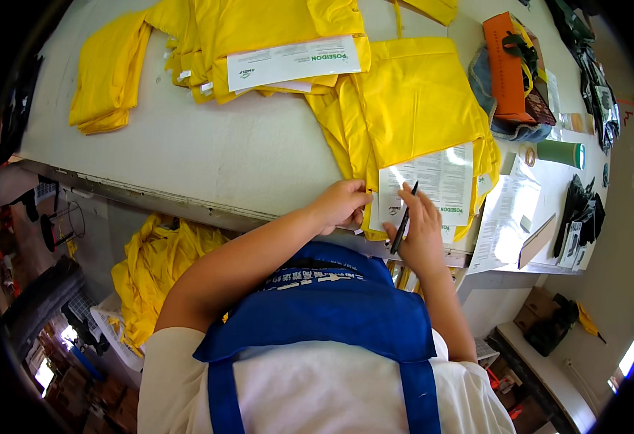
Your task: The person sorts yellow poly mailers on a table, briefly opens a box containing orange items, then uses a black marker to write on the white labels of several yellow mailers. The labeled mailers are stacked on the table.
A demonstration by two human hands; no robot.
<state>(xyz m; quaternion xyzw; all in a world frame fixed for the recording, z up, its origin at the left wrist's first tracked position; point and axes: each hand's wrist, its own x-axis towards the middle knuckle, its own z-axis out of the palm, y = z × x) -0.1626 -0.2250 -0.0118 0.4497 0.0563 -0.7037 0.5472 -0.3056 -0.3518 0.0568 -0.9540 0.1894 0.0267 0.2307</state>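
A stack of folded yellow garments (425,101) lies at the table's near edge, with a white printed sheet (433,177) tucked under a fold at its lower end. My left hand (337,206) is closed at the stack's lower left corner, fingertips pinched on the yellow fabric's edge. Just below those fingers a small white tag shows. In my right hand (424,235) is a slim black pen (402,224), held slantwise between the fingers over the sheet's lower part. What the left fingertips pinch is partly hidden.
Another yellow garment pile (281,29) with a sheet lies behind; a folded yellow piece (111,79) is far left. On the right are an orange box (505,69), a green roll (559,153), papers and black plastic bags (581,210). Below left, a white basket (118,333) holds yellow fabric.
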